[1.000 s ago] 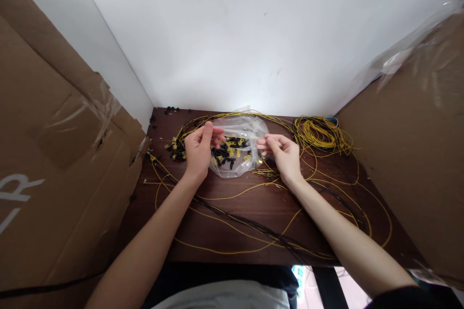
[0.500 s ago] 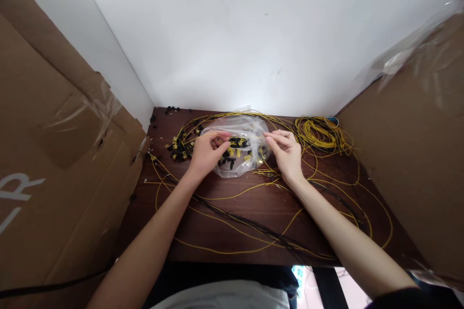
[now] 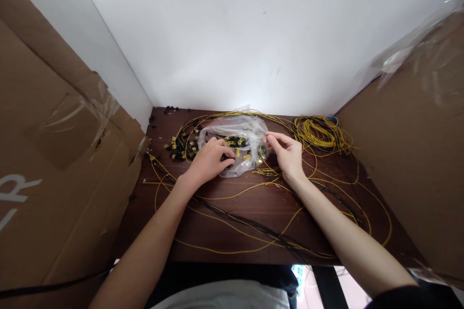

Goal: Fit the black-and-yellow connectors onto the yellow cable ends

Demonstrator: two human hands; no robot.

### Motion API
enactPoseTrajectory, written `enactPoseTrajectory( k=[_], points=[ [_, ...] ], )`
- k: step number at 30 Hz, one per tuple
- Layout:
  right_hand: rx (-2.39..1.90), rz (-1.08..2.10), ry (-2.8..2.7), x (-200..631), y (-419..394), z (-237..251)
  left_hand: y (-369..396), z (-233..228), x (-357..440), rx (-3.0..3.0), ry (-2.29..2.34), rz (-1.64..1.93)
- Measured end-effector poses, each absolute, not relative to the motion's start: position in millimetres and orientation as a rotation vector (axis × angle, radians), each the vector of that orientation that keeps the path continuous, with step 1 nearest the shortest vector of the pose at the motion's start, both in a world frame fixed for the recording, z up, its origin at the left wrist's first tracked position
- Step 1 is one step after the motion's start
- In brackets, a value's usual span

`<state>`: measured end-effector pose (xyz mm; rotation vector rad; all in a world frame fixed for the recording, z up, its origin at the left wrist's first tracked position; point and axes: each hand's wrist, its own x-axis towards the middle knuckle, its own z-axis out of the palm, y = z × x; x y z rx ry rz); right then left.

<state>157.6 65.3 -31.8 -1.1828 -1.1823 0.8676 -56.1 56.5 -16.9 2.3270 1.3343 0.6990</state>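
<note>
Where the left hand bent low: thumb and fingers curled beside black-and-yellow pieces; whether they gripped one, I couldn't tell.
Right hand: thumb and fingertip pinched what looked like a thin yellow wire, apparently steadying it.
Clear bag: lay between both hands, seemingly for easy reach.
Yellow coil: rested right rear, probably out of the way.

Behind everything, a plain white wall with a few faint scuff marks. To the left, a brown cardboard sheet, printed with white lettering and patched with clear tape, a black cable across its lower part. To the right, another cardboard panel, draped at the upper edge with wrinkled plastic film. Between the two, a dark reddish-brown table; below its near edge, a black bar and pale pinkish floor.
</note>
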Motion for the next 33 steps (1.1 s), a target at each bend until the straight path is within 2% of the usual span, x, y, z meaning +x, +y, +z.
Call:
enactPoseTrajectory(
  k=[7, 14, 22, 33],
  points=[
    [-1.137, 0.923, -1.17, 156, 63, -29, 62, -20, -65, 2.337, 1.132, 0.656],
    [-1.051, 0.961, -1.165, 152, 62, -28, 62, -18, -66, 2.428, 1.131, 0.52],
    [-0.957, 0.907, -1.051, 147, 60, -27, 57, -12, -60, 2.401, 1.069, 0.619],
    [-0.918, 0.805, -1.164, 147, 56, -26, 40, 13, -52, 1.439, 0.488, 0.676]
  ],
)
